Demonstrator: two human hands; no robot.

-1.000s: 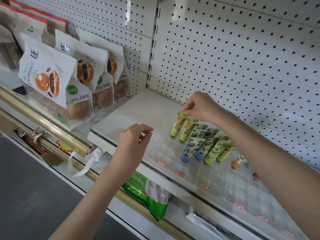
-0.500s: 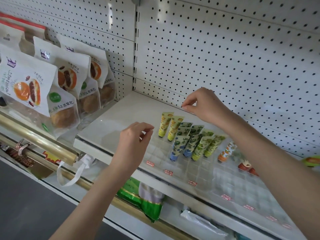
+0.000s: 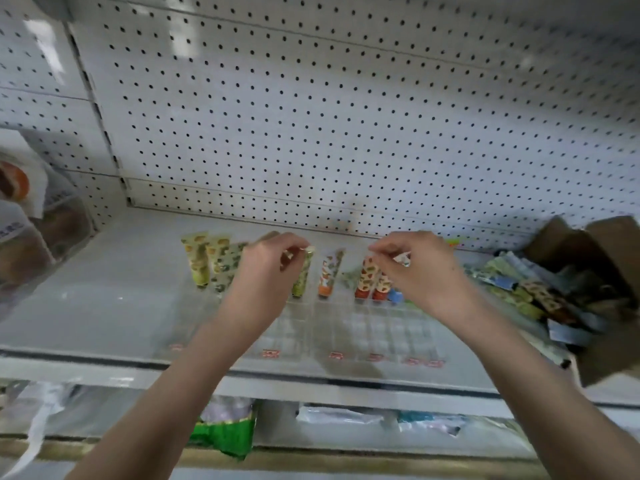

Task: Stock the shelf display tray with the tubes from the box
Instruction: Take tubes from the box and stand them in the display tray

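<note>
Green foil packet (image 3: 221, 434) lowest in the frame, on the lower shelf (image 3: 346, 441), with clear-wrapped packs (image 3: 336, 415) to its right. Above that, white shelf (image 3: 104, 327) running edge to edge, both bare forearms crossing its front lip from the bottom corners.

Clear plastic display tray (image 3: 363, 327) at centre, red labels (image 3: 268, 353) along its near edge, tubes standing only toward its back; much of it blurred.

Left hand (image 3: 266, 271) held over the tray's left-middle, wrist bent, thumb and forefinger pinching the crimped top of a green tube (image 3: 302, 275) standing upright in a back cell. Hides part of the tubes behind it.

Right hand (image 3: 426, 271) level with it at centre right, fingers curled, tips drawn together above the red-orange tubes (image 3: 365, 278). Too blurred to tell whether gripping one or merely poised over them.

Between the two hands, an orange tube (image 3: 328, 275), upright and apart from both. Left of the left hand, yellow-green tubes (image 3: 197, 259) upright in the back row.

At the right edge, brown cardboard box (image 3: 595, 258) on the same shelf, flaps open, loose tubes (image 3: 519, 289) heaped at its open side nearest the tray. At the left edge, snack bags (image 3: 34, 233), blurred.

Farthest back, white pegboard (image 3: 311, 116) filling the upper frame.
</note>
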